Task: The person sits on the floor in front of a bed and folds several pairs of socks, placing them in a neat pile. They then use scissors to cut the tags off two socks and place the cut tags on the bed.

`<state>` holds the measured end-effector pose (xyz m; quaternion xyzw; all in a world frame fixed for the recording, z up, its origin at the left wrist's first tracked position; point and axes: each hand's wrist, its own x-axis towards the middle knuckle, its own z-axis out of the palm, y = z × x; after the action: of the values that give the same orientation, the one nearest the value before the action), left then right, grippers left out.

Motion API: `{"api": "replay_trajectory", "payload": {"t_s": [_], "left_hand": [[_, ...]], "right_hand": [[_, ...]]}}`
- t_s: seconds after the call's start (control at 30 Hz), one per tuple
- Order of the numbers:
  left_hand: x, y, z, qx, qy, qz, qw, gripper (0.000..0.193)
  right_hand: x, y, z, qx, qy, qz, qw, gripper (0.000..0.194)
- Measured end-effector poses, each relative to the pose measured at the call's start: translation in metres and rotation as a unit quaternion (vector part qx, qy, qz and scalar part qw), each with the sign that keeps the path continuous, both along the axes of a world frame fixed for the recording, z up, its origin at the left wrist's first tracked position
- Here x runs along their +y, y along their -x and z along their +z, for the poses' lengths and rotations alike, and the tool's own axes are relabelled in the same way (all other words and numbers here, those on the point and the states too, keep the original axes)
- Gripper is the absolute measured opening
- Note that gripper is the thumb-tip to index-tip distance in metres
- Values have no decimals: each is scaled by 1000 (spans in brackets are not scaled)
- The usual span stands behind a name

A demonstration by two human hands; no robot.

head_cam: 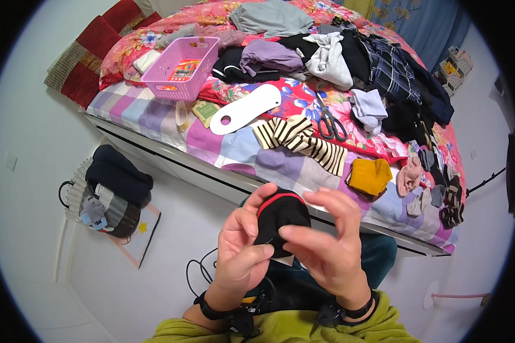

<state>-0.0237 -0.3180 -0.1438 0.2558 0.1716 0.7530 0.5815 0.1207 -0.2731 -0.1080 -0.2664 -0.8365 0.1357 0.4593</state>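
Note:
In front of my lap, my left hand [244, 240] grips a small black fabric item [279, 214] with a red band along its upper edge, seemingly a folded sock. Its thumb lies on the near side, the fingers behind and along the left. My right hand [330, 236] is at the item's right side, slightly blurred, fingers apart; one fingertip overlaps the fabric, but I cannot tell whether it presses on it. Beyond my hands, a striped cream-and-black sock [302, 141] and folded mustard socks [370, 176] lie on the bed. Black-handled scissors [331, 122] rest behind them.
A pink plastic basket [180, 68], a white sole-shaped board [246, 109] and a tape roll [182, 116] sit on the bed [201, 139]. Piled clothes [274, 58] and small socks [410, 176] spread rightward. A woven basket [79, 188] with dark clothing stands on the floor at left.

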Motion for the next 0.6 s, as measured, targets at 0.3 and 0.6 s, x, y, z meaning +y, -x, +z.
{"api": "replay_trajectory", "payload": {"t_s": [0.3, 0.6], "left_hand": [[0, 1, 0, 52, -53, -26, 997, 39], [1, 1, -1, 312, 9, 28, 950, 44]], "right_hand": [[-2, -10, 7, -10, 109, 65, 992, 32], [4, -9, -28, 199, 389, 91, 895, 16]]}}
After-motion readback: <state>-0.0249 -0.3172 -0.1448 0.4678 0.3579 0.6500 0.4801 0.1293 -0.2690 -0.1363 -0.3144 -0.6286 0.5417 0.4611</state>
